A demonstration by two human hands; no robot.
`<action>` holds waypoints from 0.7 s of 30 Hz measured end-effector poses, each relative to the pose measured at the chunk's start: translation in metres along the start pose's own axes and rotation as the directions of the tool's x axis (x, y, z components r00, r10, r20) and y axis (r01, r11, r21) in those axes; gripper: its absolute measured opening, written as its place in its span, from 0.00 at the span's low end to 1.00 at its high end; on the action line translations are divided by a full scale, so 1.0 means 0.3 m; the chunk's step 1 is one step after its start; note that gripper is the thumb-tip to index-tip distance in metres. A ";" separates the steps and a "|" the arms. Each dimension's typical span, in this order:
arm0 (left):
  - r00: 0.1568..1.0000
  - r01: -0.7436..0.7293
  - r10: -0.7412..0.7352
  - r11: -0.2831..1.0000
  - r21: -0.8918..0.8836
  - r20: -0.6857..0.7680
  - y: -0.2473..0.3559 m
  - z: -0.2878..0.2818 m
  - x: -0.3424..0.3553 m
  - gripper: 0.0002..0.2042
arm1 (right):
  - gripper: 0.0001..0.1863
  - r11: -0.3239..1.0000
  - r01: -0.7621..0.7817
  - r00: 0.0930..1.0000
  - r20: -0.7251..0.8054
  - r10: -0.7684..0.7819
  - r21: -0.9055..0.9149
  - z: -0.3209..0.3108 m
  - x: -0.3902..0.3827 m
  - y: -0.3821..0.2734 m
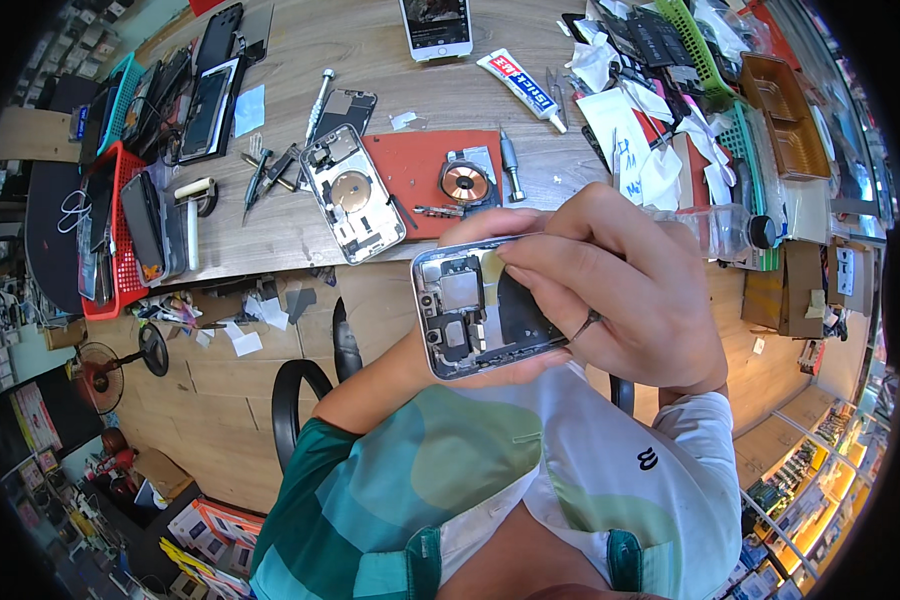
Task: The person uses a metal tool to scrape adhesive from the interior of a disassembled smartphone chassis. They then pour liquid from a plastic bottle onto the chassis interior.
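Note:
An open phone body (460,305) lies in my left hand (475,225), whose fingers wrap round it from beneath, components facing up. My right hand (620,280) is over the phone's right half, fingertips pinched at a small yellowish piece inside; whether they grip it is unclear. Beyond, a silver phone housing (350,195) with a round plate rests partly on a red mat (410,155). The mat also bears a part with a copper coil (464,182) and a screwdriver (510,165).
Around the desk (310,40) are an upright phone (436,25), a glue tube (520,88), tools (260,175), a red basket of phones (130,260), paper scraps (620,140), brown trays (785,120) and a bottle (725,230). A fan (100,375) stands lower left.

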State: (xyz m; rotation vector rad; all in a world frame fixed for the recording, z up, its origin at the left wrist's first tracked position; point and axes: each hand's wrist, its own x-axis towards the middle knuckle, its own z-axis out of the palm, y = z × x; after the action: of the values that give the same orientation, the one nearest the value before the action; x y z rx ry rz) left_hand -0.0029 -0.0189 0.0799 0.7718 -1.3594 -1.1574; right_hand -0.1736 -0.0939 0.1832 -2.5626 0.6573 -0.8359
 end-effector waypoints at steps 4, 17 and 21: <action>1.000 0.004 -0.003 0.999 0.046 -0.021 0.004 0.006 0.003 0.51 | 0.16 1.000 -0.004 1.000 -0.018 0.004 -0.019 0.013 -0.005 -0.002; 0.982 -0.189 0.190 0.976 0.109 0.002 0.006 0.007 0.027 0.48 | 0.16 0.998 -0.052 0.997 -0.053 0.050 -0.047 0.032 -0.017 -0.027; 0.983 -0.186 0.185 0.978 0.095 0.016 0.007 0.004 0.026 0.48 | 0.14 0.998 -0.067 0.995 -0.072 0.066 -0.011 0.043 -0.021 -0.032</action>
State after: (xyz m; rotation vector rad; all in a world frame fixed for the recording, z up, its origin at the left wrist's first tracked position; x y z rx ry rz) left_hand -0.0050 -0.0254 0.0845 0.6930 -1.4687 -0.9552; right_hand -0.1671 -0.0802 0.1751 -2.5178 0.7688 -0.9079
